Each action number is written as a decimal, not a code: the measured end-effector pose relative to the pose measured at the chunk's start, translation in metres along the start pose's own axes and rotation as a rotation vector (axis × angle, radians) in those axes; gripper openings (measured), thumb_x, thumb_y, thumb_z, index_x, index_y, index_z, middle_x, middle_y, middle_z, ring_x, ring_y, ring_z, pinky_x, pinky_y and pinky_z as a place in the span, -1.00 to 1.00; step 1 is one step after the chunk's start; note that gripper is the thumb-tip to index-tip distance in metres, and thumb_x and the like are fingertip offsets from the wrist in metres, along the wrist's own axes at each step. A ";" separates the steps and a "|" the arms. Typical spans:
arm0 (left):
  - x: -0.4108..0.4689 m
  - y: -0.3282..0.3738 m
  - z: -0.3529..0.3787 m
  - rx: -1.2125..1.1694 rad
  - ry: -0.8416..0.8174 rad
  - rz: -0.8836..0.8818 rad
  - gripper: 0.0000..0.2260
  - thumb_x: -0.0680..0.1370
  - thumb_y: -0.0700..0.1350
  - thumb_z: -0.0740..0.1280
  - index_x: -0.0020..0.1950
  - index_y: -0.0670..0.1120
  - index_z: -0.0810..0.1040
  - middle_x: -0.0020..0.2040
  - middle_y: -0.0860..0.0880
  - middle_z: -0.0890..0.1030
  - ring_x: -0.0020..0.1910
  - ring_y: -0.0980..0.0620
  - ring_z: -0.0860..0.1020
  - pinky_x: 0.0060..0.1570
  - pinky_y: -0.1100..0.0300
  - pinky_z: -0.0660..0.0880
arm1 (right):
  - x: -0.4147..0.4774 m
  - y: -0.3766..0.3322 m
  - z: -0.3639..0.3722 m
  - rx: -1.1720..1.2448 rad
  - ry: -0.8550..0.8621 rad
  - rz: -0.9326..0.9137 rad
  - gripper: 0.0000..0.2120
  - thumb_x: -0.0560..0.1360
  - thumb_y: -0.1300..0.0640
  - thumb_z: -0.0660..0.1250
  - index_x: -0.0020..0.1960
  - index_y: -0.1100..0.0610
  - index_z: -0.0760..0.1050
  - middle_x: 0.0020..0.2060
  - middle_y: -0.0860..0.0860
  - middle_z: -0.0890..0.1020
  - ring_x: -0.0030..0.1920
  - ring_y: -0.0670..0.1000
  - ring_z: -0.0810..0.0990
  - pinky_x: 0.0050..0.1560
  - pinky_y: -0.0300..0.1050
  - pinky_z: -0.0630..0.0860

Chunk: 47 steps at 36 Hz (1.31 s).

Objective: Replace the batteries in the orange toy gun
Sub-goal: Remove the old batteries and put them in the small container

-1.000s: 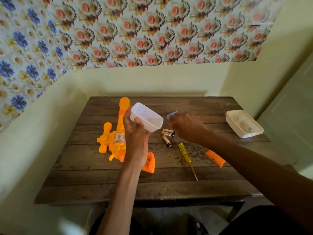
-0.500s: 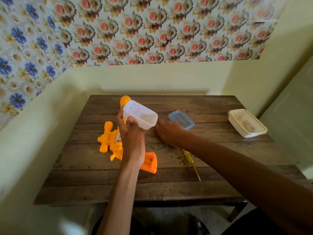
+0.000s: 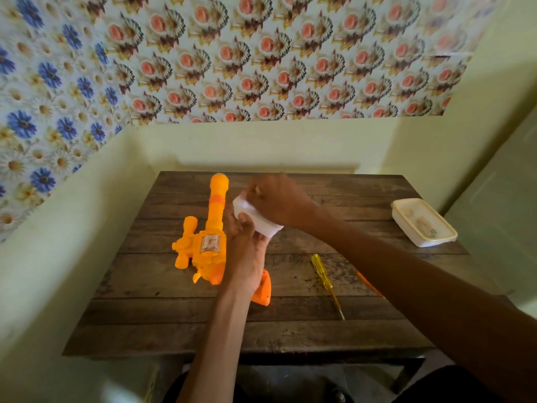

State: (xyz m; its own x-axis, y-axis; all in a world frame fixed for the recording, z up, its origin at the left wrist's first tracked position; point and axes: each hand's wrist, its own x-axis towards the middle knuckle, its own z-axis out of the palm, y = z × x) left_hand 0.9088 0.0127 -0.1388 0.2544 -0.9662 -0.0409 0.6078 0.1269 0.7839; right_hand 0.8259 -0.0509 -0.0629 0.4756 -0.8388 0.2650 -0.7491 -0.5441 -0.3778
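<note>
Head view. Progress, judged: mid-task. The cover seems off, while loading fresh cells and closing up are left to do.

Near: yellow screwdriver [image 3: 322,274] at 5 o'clock from the counter [image 3: 174,330] centre. Beside it an orange strip [image 3: 369,283], likely the battery cover, is part hidden by the right forearm.

Orange toy gun [image 3: 212,242] lies flat at 9 o'clock, muzzle toward 12.

Left hand [image 3: 247,251]: fingers grasp a white tub [image 3: 263,223] from below; contents hidden.

Right hand [image 3: 276,202] curls over its mouth. Whether it is grasping anything, cannot tell.

Far, 2 o'clock: lidded white box [image 3: 422,222], blurred small items inside.
</note>
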 end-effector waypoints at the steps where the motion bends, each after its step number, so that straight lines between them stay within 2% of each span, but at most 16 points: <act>1: -0.001 -0.002 0.001 -0.067 -0.017 -0.027 -0.59 0.68 -0.23 0.14 0.52 -0.03 0.24 0.39 -0.16 0.47 0.34 -0.14 0.49 0.20 -0.16 0.51 | -0.001 -0.001 0.002 -0.068 -0.064 -0.053 -0.77 0.59 0.03 0.18 -0.01 0.09 0.58 -0.20 -0.04 0.56 -0.20 0.02 0.53 -0.22 -0.07 0.44; 3: -0.002 -0.005 0.003 -0.151 -0.033 -0.068 -0.57 0.66 -0.30 0.16 0.51 -0.02 0.29 0.36 -0.15 0.51 0.31 -0.14 0.52 0.21 -0.19 0.50 | -0.003 -0.002 0.000 -0.107 -0.113 -0.109 -0.79 0.60 0.03 0.15 -0.12 0.00 0.52 -0.25 -0.07 0.46 -0.23 0.01 0.45 -0.22 -0.10 0.38; 5: -0.005 -0.004 0.006 -0.211 -0.034 -0.091 -0.57 0.64 -0.32 0.16 0.48 0.00 0.32 0.29 -0.10 0.56 0.25 -0.09 0.57 0.18 -0.19 0.51 | -0.003 0.001 -0.005 -0.154 -0.131 -0.122 -0.76 0.61 0.05 0.14 -0.20 0.04 0.46 -0.28 -0.04 0.48 -0.25 0.03 0.46 -0.25 -0.12 0.34; 8: -0.006 -0.005 0.009 -0.262 -0.084 -0.090 -0.56 0.61 -0.32 0.16 0.48 -0.05 0.32 0.30 -0.13 0.54 0.25 -0.10 0.56 0.15 -0.15 0.54 | 0.000 0.005 -0.015 -0.186 -0.171 -0.086 -0.79 0.58 0.18 0.16 -0.03 0.22 0.56 -0.12 0.06 0.64 -0.16 0.09 0.58 -0.18 -0.06 0.49; 12: -0.006 -0.003 0.015 -0.320 -0.103 -0.116 -0.42 0.48 -0.25 0.26 0.51 -0.14 0.26 0.42 -0.22 0.43 0.32 -0.15 0.50 0.11 -0.02 0.59 | 0.002 0.014 -0.030 0.202 -0.085 0.073 -0.77 0.51 0.35 0.17 -0.08 0.27 0.61 -0.11 0.09 0.71 -0.14 0.04 0.69 0.01 -0.08 0.58; 16: -0.006 -0.006 0.018 -0.390 -0.100 -0.134 -0.44 0.50 -0.29 0.24 0.52 -0.18 0.25 0.41 -0.26 0.43 0.35 -0.18 0.47 0.25 -0.12 0.47 | 0.000 0.026 -0.037 0.418 -0.176 0.136 -0.78 0.41 0.41 0.35 -0.01 0.22 0.64 -0.13 0.08 0.72 -0.08 -0.05 0.70 0.12 -0.05 0.60; 20: -0.005 -0.007 0.019 -0.437 -0.127 -0.136 -0.43 0.48 -0.30 0.23 0.50 -0.18 0.26 0.38 -0.26 0.45 0.23 -0.14 0.57 0.13 -0.05 0.58 | -0.005 0.028 -0.036 0.474 -0.082 0.128 -0.74 0.38 0.45 0.36 -0.02 0.21 0.66 -0.17 0.08 0.72 -0.11 -0.03 0.71 0.02 -0.18 0.62; 25: -0.004 -0.012 0.013 -0.480 -0.122 -0.184 -0.43 0.50 -0.29 0.23 0.51 -0.17 0.25 0.39 -0.30 0.43 0.33 -0.27 0.47 0.17 -0.18 0.51 | -0.004 0.044 -0.039 0.713 0.152 0.427 -0.79 0.47 0.44 0.26 -0.11 0.23 0.64 -0.25 0.13 0.68 -0.27 0.00 0.64 -0.27 -0.26 0.60; 30: 0.004 -0.016 0.007 -0.491 -0.092 -0.178 -0.54 0.61 -0.35 0.14 0.52 -0.15 0.25 0.39 -0.29 0.43 0.35 -0.29 0.43 0.16 -0.21 0.48 | -0.015 0.066 -0.034 0.577 0.045 0.544 -0.79 0.51 0.38 0.26 -0.18 0.17 0.61 -0.30 0.10 0.66 -0.36 -0.05 0.59 -0.33 -0.25 0.59; 33: 0.005 -0.014 0.006 -0.577 -0.149 -0.161 -0.22 0.31 -0.32 0.54 0.47 -0.16 0.32 0.39 -0.30 0.44 0.35 -0.33 0.43 0.23 -0.26 0.40 | -0.022 0.084 -0.018 0.286 0.062 0.568 -0.84 0.51 0.28 0.30 -0.18 0.18 0.63 -0.31 0.04 0.65 -0.29 -0.02 0.62 -0.23 -0.14 0.59; 36: 0.003 -0.012 0.004 -0.576 -0.195 -0.140 0.01 0.13 -0.23 0.68 0.50 -0.17 0.28 0.39 -0.29 0.44 0.36 -0.30 0.43 0.26 -0.23 0.40 | -0.030 0.108 0.002 -0.001 -0.025 0.634 -0.83 0.45 0.13 0.35 -0.06 0.20 0.63 -0.15 0.12 0.67 -0.10 0.11 0.64 -0.19 -0.12 0.51; 39: 0.000 -0.009 0.006 -0.527 -0.180 -0.156 -0.09 0.23 -0.24 0.62 0.50 -0.18 0.28 0.38 -0.29 0.45 0.33 -0.26 0.47 0.20 -0.16 0.50 | -0.038 0.126 0.023 -0.060 -0.130 0.677 -0.51 0.32 -0.13 0.48 0.12 0.12 0.52 0.06 0.09 0.61 0.10 0.14 0.55 0.04 -0.02 0.52; 42: -0.001 -0.010 0.006 -0.445 -0.152 -0.149 -0.46 0.53 -0.32 0.28 0.51 -0.18 0.27 0.31 -0.24 0.52 0.28 -0.21 0.52 0.18 -0.11 0.52 | -0.034 0.132 0.036 -0.079 -0.092 0.713 -0.25 0.18 -0.23 0.55 0.22 0.11 0.42 0.16 0.12 0.56 0.20 0.19 0.50 0.13 0.09 0.51; 43: -0.001 -0.011 0.005 -0.423 -0.163 -0.141 -0.47 0.54 -0.31 0.27 0.51 -0.18 0.27 0.28 -0.22 0.55 0.27 -0.19 0.54 0.17 -0.09 0.53 | -0.031 0.132 0.037 -0.076 -0.085 0.728 -0.20 0.16 -0.21 0.57 0.26 0.12 0.39 0.19 0.14 0.54 0.23 0.22 0.49 0.16 0.11 0.50; 45: -0.002 -0.012 0.003 -0.427 -0.215 -0.111 -0.32 0.40 -0.24 0.46 0.49 -0.17 0.30 0.23 -0.21 0.59 0.24 -0.19 0.56 0.15 -0.07 0.56 | -0.024 0.129 0.035 -0.081 -0.097 0.757 -0.13 0.14 -0.16 0.60 0.29 0.15 0.35 0.22 0.17 0.52 0.27 0.25 0.45 0.21 0.13 0.46; 47: -0.002 -0.012 0.002 -0.400 -0.253 -0.099 -0.20 0.29 -0.17 0.58 0.46 -0.16 0.32 0.21 -0.22 0.60 0.24 -0.20 0.56 0.10 -0.04 0.59 | -0.020 0.125 0.029 -0.107 -0.098 0.751 -0.20 0.15 -0.02 0.62 0.28 0.18 0.38 0.19 0.16 0.54 0.25 0.24 0.48 0.19 0.12 0.49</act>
State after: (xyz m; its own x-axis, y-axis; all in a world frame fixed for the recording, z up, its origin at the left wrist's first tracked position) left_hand 0.8991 0.0125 -0.1467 0.0204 -0.9959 0.0878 0.8742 0.0604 0.4818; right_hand 0.7361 -0.1025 -0.1408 -0.1444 -0.9832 -0.1113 -0.9257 0.1740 -0.3358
